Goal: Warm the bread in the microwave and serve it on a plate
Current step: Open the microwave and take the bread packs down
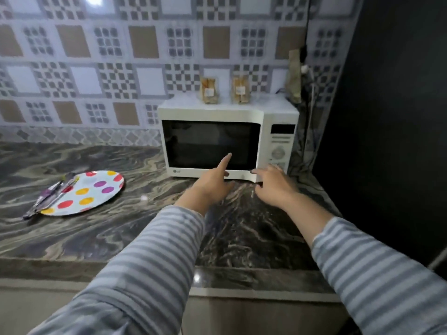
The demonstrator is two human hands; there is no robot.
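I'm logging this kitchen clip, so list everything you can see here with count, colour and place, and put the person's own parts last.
microwave: one, white with a dark door, door closed, on the countertop against the tiled wall.
bread packets: two, clear wrap with tan bread, standing on top of the microwave.
paper bag: one, brown, at the microwave's back right corner.
plate: one, white with coloured dots, on the countertop left of the microwave.
tongs: one, purple and silver, lying across the plate's left edge.
countertop: one, dark marbled stone.
left hand: one, index finger pointing toward the microwave door, striped sleeve.
right hand: one, fingers at the door's lower right corner, striped sleeve.
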